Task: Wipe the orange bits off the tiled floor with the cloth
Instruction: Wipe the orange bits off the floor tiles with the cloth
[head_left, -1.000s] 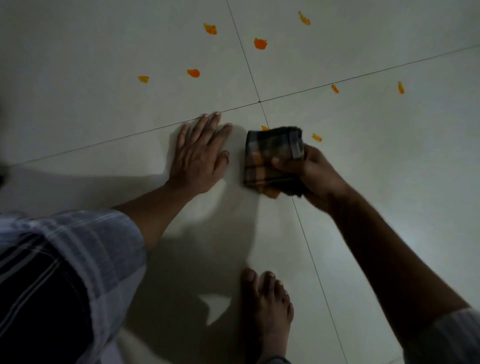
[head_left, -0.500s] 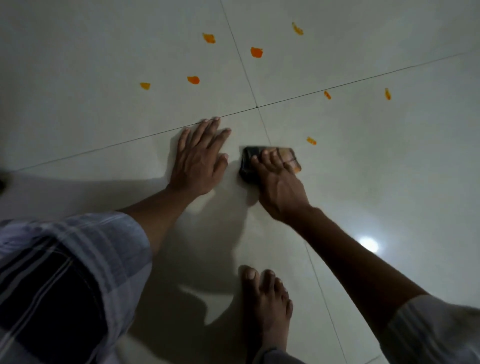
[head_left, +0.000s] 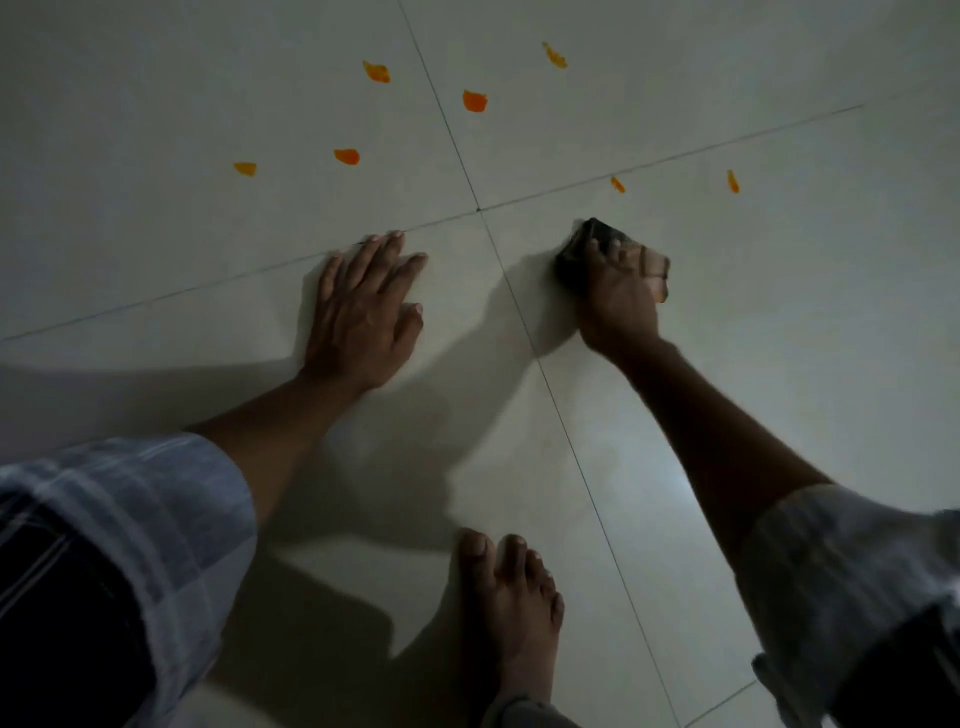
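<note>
My right hand (head_left: 618, 296) presses a folded dark checked cloth (head_left: 584, 244) flat on the pale tiled floor (head_left: 779, 338), right of the tile joint crossing. An orange smear shows at the cloth's right edge. My left hand (head_left: 363, 312) lies flat on the floor, fingers spread, holding nothing. Several orange bits lie farther out: one at far left (head_left: 244, 168), one beside it (head_left: 347, 156), one above (head_left: 376, 71), a bigger one (head_left: 475, 101), one at top (head_left: 555, 55), and two small ones just past the cloth (head_left: 617, 184) (head_left: 732, 181).
My bare foot (head_left: 511, 608) stands on the floor near the bottom centre. A checked sleeve (head_left: 130, 545) fills the lower left, a pale sleeve (head_left: 841, 571) the lower right. Dark grout lines (head_left: 550, 395) cross the floor. The light is dim, with shadows under both arms.
My right hand turned the cloth down onto the floor, then slid it rightward and outward across the grout line over a small orange bit. My left hand stayed planted.
</note>
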